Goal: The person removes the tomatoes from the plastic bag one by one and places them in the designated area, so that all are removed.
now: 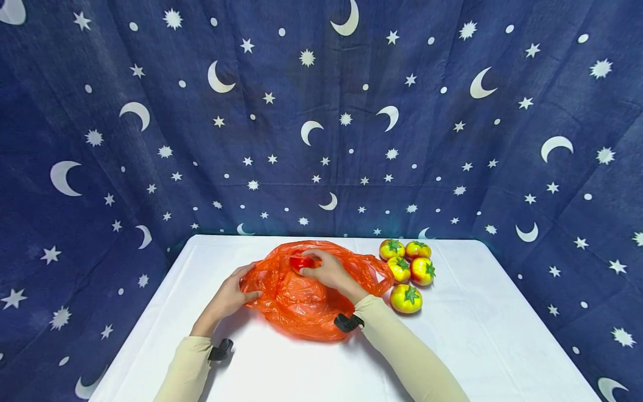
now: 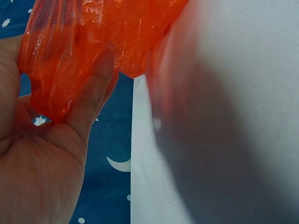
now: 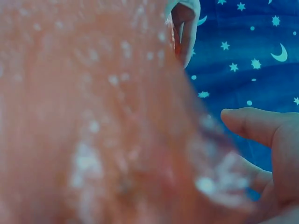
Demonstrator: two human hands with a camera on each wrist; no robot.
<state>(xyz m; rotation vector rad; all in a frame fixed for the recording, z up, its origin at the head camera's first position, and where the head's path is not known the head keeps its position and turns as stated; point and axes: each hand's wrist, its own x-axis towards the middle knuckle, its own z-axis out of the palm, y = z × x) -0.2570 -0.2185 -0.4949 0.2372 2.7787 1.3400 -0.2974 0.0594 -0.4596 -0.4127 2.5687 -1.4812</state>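
Observation:
An orange-red plastic bag (image 1: 301, 296), thin and crinkled, lies spread on the table with its mouth facing up. My left hand (image 1: 232, 293) grips the bag's left edge; in the left wrist view the film runs between the thumb (image 2: 91, 93) and the fingers. Over the bag's middle, my right hand (image 1: 329, 271) holds a glossy red tomato (image 1: 299, 262) between thumb and fingers, its lower part hidden by the film. Blurred bag film (image 3: 103, 116) covers most of the right wrist view, hiding the tomato there, while the right thumb (image 3: 250, 123) shows at the side.
Several yellow-and-red tomatoes with green leafy tops sit right of the bag, the nearest tomato (image 1: 406, 298) apart from the others. A white cloth covers the table (image 1: 492, 329). Behind it hangs a dark blue curtain (image 1: 281, 151) with moons and stars.

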